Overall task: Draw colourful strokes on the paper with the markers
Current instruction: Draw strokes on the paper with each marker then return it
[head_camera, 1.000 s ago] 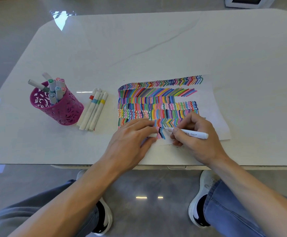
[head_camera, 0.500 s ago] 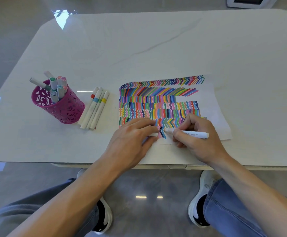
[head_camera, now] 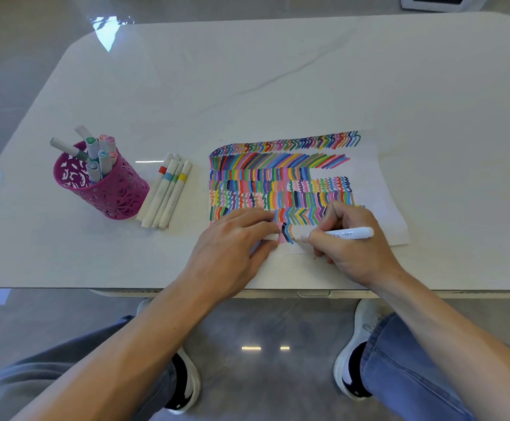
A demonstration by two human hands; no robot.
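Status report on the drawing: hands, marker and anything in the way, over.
Left hand rests on paper. Right hand grips white marker, tip at the bottom row of strokes. Pink cup and loose markers sit left, clear of the paper.

Left hand point(head_camera: 232, 247) rests palm-down; right hand point(head_camera: 350, 243) grips marker point(head_camera: 350, 233).

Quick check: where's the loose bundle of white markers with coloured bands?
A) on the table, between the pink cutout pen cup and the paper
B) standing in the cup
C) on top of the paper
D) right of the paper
A: the bundle of white colour-banded markers lies flat on the white marble-look table, with the magenta perforated pen cup on one side and the stroke-covered white paper on the other.
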